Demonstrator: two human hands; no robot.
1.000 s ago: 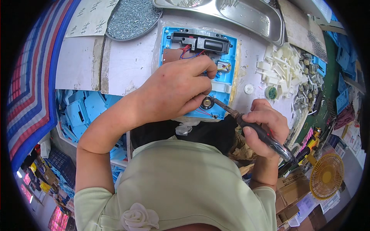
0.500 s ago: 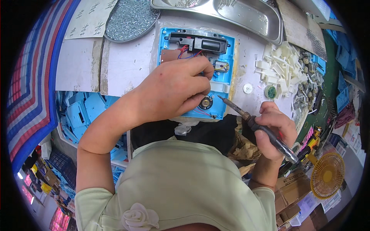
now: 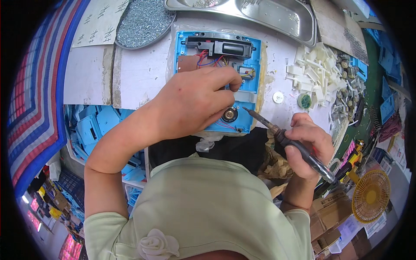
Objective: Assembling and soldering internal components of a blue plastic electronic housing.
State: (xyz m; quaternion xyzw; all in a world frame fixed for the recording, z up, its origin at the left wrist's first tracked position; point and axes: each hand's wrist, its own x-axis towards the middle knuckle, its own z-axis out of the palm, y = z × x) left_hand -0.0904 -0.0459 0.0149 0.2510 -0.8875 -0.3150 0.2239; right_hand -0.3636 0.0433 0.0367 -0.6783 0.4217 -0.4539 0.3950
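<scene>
A blue plastic housing (image 3: 256, 56) lies on the bench in front of me. Fitted in it are a black module (image 3: 232, 48), a brown circuit board (image 3: 187, 63), red, blue and yellow wires, and a round speaker (image 3: 229, 114). My left hand (image 3: 195, 97) reaches over the housing's middle with its fingers curled together; whatever they pinch is hidden beneath them. In my right hand (image 3: 308, 145) is a soldering iron (image 3: 299, 149), gripped by its dark handle. Its tip points up and left, over the housing's right edge near the speaker.
A round tray of screws (image 3: 145, 24) and a steel tray (image 3: 277, 19) stand at the back. White plastic parts (image 3: 314, 71) are heaped at the right, near a green-filled round tin (image 3: 304, 101) and a white disc (image 3: 278, 97). Blue housings (image 3: 93, 128) fill a box at the lower left.
The view has shifted slightly. My left hand stays over the housing with its fingers a little differently placed; the soldering iron keeps nearly the same position.
</scene>
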